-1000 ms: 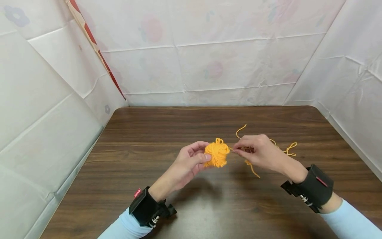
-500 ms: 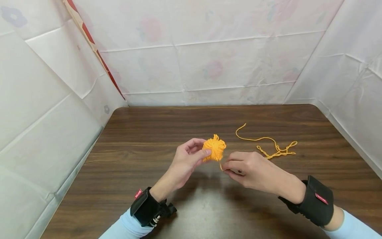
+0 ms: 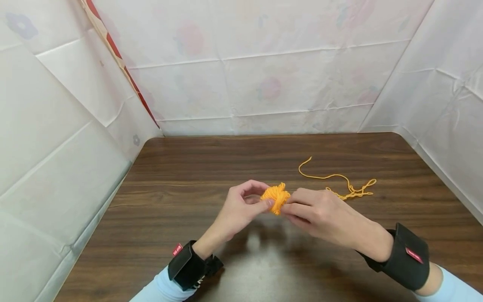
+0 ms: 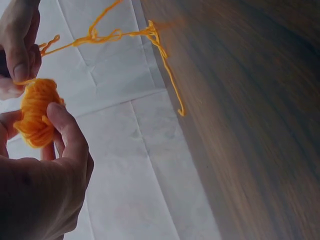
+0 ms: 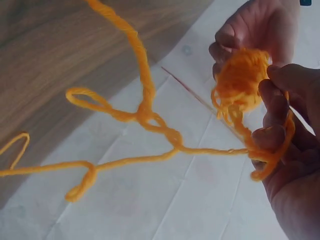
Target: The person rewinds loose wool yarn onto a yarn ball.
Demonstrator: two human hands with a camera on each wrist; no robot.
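Left hand (image 3: 241, 207) pinches the yarn ball (image 3: 276, 196) between thumb and fingertips, held up off the desk (image 3: 188, 167) near mid-desk, so the ball stays free to turn. Right hand (image 3: 320, 214) sits right against the ball's right side, fingers curled on the strand (image 5: 200, 150). In the right wrist view the strand runs over the fingers (image 5: 272, 145), which looks like a grip to keep it taut close to the ball. The loose tail (image 3: 339, 182) lies knotted and looped on the desk to the right of the right hand and farther back, near it but apart from the ball. Plenty of bare desk on the left and front. White sheeting (image 3: 56, 126) walls the left, back and right edges; the tail lies closer to the right edge than the left.
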